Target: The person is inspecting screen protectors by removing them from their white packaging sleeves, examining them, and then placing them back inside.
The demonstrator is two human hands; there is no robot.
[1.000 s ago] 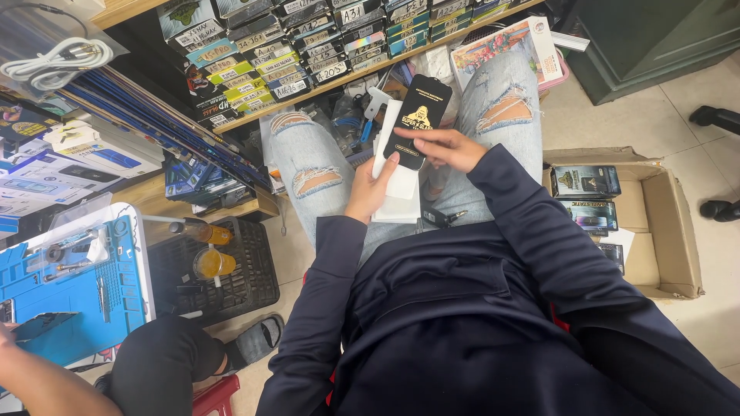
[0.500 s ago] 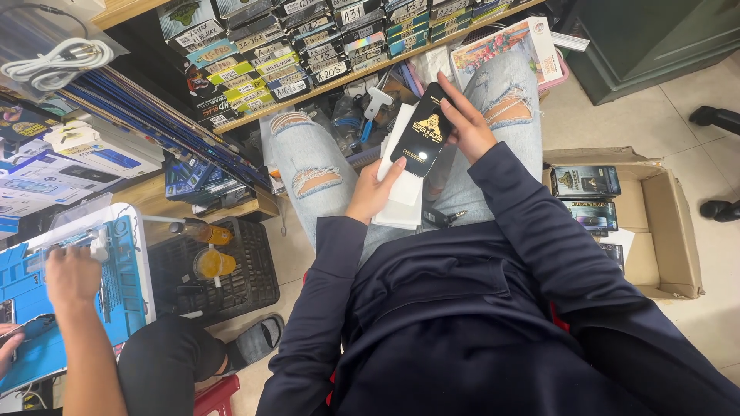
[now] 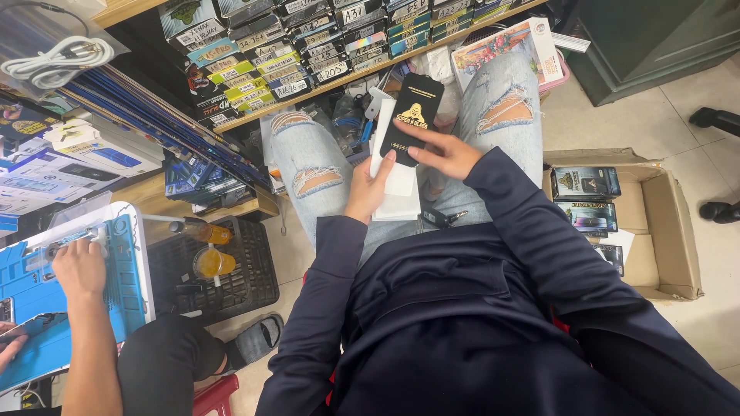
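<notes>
Seated person, knees apart, lap as landmark. Black sleeve (image 3: 412, 117) above the lap, between the knees, standing nearly upright and tilted slightly right, on top of a white stack (image 3: 398, 185).

Left hand (image 3: 368, 189): forearm comes up from the lap's left side, palm under the stack, thumb tip on the sleeve's lower left edge. Fingers curled behind the stack, holding it.

Right hand (image 3: 445, 152): forearm crosses in from the lap's right, wrist bent inward, fingers stretched flat and close together over the sleeve's lower right part, pressing it to the stack. Full grip not visible.

Keys (image 3: 441, 217) lie on the lap just below the stack.

Right of the lap, a cardboard box (image 3: 671, 231) on the floor, dark packets inside.

Far left of the lap, another person's hand (image 3: 77, 270) rests on a blue mat (image 3: 116, 293) on a surface.
</notes>
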